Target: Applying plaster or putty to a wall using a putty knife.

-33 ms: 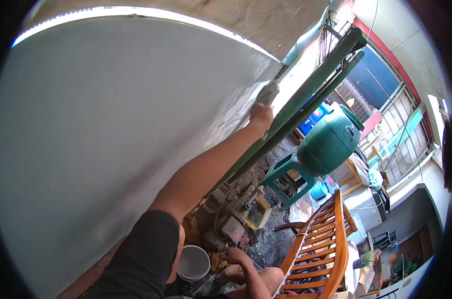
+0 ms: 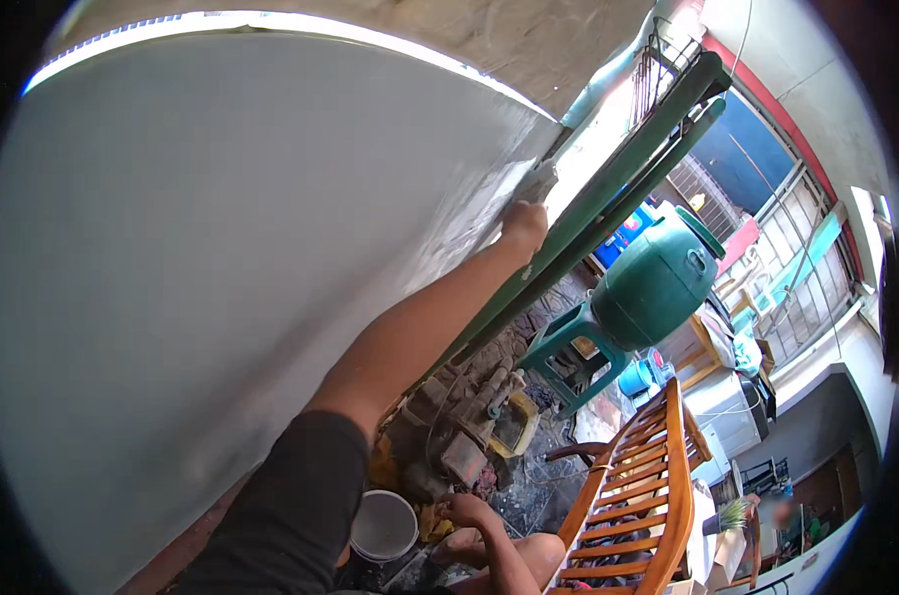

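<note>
My left arm, in a black sleeve, stretches across to the grey wall [image 2: 221, 198]. At the wall's edge my left hand [image 2: 526, 226] is closed round a paintbrush [image 2: 540, 180], its grey-coated head against the surface. Wet, shiny streaks show beside it. Low in the view, my right hand [image 2: 461, 509] is held near my bent knee with its fingers curled; whatever it may hold is hidden. A round bucket [image 2: 385, 525] with grey inside stands just left of it. Some yellowish material [image 2: 433, 522] lies between the two.
Long green beams [image 2: 623, 183] slant close beside my left hand. Farther right, a green barrel [image 2: 653, 283] rests on a green plastic stool [image 2: 576, 352]. A slatted wooden bench [image 2: 628, 506] stands at the lower right. Stones and a yellow container [image 2: 515, 424] clutter the floor.
My left hand and the paintbrush have shifted very slightly to the right along the wall's edge. The left upper arm has moved a little; my right hand has stayed in place.
</note>
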Tool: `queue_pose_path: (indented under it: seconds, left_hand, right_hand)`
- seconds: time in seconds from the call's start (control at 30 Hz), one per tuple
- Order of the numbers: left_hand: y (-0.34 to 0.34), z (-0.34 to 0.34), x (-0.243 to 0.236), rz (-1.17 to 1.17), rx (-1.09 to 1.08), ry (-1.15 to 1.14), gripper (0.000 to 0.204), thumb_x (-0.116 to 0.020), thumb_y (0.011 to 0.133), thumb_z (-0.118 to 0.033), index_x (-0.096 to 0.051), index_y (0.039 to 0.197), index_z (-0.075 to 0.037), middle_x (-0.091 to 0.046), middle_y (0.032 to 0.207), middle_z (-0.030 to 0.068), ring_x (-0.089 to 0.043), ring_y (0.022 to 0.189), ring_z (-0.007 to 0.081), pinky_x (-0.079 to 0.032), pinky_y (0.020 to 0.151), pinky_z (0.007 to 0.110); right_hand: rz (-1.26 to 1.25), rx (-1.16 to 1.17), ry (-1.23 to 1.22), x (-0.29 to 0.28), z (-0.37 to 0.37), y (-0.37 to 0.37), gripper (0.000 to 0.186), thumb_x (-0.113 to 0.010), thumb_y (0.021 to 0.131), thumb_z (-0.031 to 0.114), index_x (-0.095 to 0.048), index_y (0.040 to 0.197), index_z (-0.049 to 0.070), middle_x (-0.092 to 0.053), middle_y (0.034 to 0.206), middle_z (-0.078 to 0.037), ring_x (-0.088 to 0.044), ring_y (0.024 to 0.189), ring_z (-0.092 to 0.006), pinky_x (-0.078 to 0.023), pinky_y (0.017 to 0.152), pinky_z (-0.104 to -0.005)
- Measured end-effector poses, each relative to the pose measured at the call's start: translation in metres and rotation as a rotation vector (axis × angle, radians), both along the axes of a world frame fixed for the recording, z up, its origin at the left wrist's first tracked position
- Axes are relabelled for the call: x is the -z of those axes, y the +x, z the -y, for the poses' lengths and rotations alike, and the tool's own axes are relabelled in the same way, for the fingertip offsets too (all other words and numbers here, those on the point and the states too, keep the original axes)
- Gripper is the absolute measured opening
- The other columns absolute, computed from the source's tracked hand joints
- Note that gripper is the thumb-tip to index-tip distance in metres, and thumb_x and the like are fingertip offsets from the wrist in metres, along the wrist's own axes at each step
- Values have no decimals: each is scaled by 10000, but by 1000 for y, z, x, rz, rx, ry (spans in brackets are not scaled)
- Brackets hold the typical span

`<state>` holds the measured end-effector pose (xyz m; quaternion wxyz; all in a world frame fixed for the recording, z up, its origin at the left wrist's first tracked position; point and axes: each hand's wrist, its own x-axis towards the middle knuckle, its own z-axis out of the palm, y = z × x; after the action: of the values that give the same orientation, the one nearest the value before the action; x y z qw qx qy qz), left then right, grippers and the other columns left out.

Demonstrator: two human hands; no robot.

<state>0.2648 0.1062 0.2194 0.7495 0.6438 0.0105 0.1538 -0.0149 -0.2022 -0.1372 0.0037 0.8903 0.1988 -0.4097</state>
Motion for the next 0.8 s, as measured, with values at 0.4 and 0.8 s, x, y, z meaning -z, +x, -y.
queue_pose_path:
  seconds: [0.4, 0.8]
  left_hand:
    - [134, 25, 14, 84, -58, -397, 321, -509, 934, -286, -440, 685, -95, -410, 517, 32, -379, 359, 136, -255, 316, 296]
    - [-99, -5, 2, 40, 86, -621, 274, -492, 942, -243, -440, 730, -78, -366, 526, 8, -336, 359, 130, -232, 329, 284]
  right_hand:
    - [-26, -105, 10, 5, 6, 20, 432, -557, 861, 327, -567, 1261, 163, -625, 1125, -220, -593, 1051, -382, -467, 896, -456]
    - [130, -215, 172, -29, -25, 12, 392, -575, 843, 298, -602, 1206, 152, -652, 1070, -183, -611, 991, -382, -478, 854, -444]
